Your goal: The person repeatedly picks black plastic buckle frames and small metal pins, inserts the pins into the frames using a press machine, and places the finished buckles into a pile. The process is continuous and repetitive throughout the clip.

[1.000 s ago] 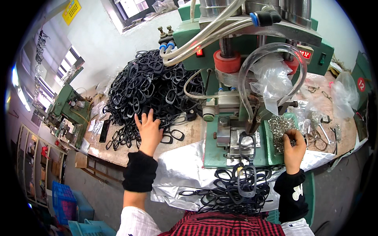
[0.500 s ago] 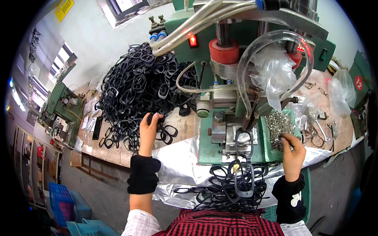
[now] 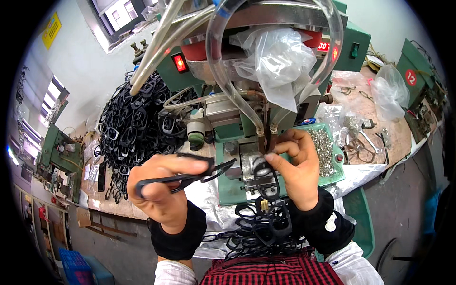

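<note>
My left hand holds a black plastic loop edge-on, raised in front of the green press machine. My right hand pinches something small at the machine's metal fixture, where another black loop hangs down. A heap of finished black loops lies just below, near my lap. A large pile of black loops sits on the bench to the left.
A green tray of small silvery metal parts lies right of the fixture. Clear hoses and a plastic bag hang over the machine. Tools and plastic bags litter the bench at right. More green machines stand at left.
My left hand has left the pile with one black loop and come toward the machine. My right hand moved from the tray of metal parts to the fixture. My head came closer.
</note>
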Demonstrator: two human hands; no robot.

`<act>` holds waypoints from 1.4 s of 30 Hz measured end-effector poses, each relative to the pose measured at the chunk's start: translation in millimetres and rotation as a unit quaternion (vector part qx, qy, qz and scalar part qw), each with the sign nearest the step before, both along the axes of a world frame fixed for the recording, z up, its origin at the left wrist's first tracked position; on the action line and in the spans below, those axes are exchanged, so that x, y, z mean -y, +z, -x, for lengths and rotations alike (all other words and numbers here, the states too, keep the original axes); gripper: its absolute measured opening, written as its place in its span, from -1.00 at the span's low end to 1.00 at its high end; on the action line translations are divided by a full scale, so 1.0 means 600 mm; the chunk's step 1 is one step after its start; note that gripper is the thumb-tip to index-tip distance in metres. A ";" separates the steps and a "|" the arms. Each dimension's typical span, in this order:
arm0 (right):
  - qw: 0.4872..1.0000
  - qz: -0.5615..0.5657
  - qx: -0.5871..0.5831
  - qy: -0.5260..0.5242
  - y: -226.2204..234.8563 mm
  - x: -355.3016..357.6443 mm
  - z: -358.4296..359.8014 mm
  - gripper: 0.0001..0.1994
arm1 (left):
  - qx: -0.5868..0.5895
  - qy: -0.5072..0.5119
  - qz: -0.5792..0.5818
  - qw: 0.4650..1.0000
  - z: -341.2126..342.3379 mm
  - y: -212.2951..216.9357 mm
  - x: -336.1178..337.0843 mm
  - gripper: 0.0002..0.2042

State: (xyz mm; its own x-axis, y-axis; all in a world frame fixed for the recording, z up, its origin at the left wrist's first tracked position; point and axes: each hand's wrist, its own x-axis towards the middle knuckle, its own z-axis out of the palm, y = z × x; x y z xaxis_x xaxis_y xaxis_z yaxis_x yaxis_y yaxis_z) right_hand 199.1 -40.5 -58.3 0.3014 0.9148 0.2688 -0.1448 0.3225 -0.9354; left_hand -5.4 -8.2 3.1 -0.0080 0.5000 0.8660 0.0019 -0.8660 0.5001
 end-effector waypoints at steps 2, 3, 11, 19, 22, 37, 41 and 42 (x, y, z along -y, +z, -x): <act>1.000 0.008 -0.009 0.015 0.014 0.002 0.005 -0.58 | -0.117 0.095 0.001 0.989 -0.025 0.035 -0.009 -0.54; 0.999 0.032 -0.041 0.013 0.021 0.006 0.009 -0.55 | -0.100 0.099 -0.009 0.990 -0.031 0.030 -0.022 -0.55; 0.945 -0.030 0.323 -0.037 0.007 0.028 -0.060 -0.74 | -0.351 -0.104 -0.272 0.890 -0.058 -0.023 0.047 -0.56; 0.794 0.070 0.545 -0.260 -0.141 0.022 -0.172 -0.82 | -0.354 -0.106 -0.261 0.892 -0.079 -0.065 0.036 -0.56; 0.804 0.036 0.537 -0.253 -0.162 0.015 -0.170 -0.86 | -0.338 -0.094 -0.256 0.901 -0.068 -0.076 0.035 -0.57; 0.961 0.062 0.022 -0.267 -0.224 0.047 -0.230 -0.73 | -0.280 0.630 0.111 0.716 0.328 -0.063 0.132 -0.91; 0.968 0.053 0.102 -0.221 -0.182 -0.010 -0.165 -0.77 | -0.391 0.719 0.235 0.524 0.415 -0.179 0.134 -0.71; 0.965 0.052 0.146 -0.212 -0.177 -0.016 -0.161 -0.76 | -0.400 0.718 0.269 0.502 0.418 -0.207 0.126 -0.67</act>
